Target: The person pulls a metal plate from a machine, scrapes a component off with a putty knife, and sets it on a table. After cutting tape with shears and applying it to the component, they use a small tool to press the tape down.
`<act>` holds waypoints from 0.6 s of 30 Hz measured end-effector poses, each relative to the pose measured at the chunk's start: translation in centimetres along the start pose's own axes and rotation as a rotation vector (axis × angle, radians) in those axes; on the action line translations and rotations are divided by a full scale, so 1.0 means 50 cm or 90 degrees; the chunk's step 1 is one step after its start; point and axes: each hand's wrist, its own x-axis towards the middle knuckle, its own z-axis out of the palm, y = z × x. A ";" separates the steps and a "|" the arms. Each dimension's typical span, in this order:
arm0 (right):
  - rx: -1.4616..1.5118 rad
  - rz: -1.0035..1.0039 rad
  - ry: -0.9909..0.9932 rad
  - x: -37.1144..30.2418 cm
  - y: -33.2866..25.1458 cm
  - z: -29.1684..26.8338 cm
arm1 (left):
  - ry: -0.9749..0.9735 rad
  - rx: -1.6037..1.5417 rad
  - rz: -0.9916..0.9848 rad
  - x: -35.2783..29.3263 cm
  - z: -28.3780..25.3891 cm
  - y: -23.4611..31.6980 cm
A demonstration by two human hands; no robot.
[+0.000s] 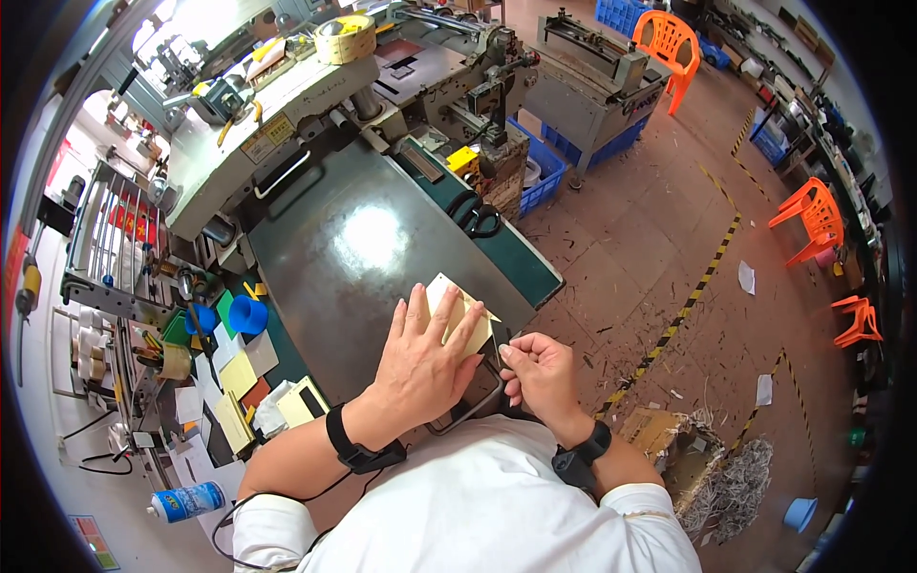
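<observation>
My left hand (426, 349) lies with fingers spread over a pale yellow card (465, 321), pressing it to the grey metal plate (334, 258) of a machine near its front right corner. Much of the card is hidden under the fingers. Just to the right of the card, my right hand (543, 374) is closed in a pinch. A thin dark strip (499, 334) shows at its fingertips, beside the card's edge; what kind of thing it is I cannot make out. Both wrists wear black bands.
Black-handled scissors (479, 220) lie on the green board along the plate's right side. The press head (258, 134) stands at the plate's far end. Blue tape rolls (248, 314) and loose cards sit at left. A cardboard box (659, 441) with shredded scrap is on the floor at right.
</observation>
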 end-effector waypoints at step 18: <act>0.059 -0.010 -0.027 0.008 -0.015 -0.010 | -0.019 0.018 0.013 -0.003 0.007 0.001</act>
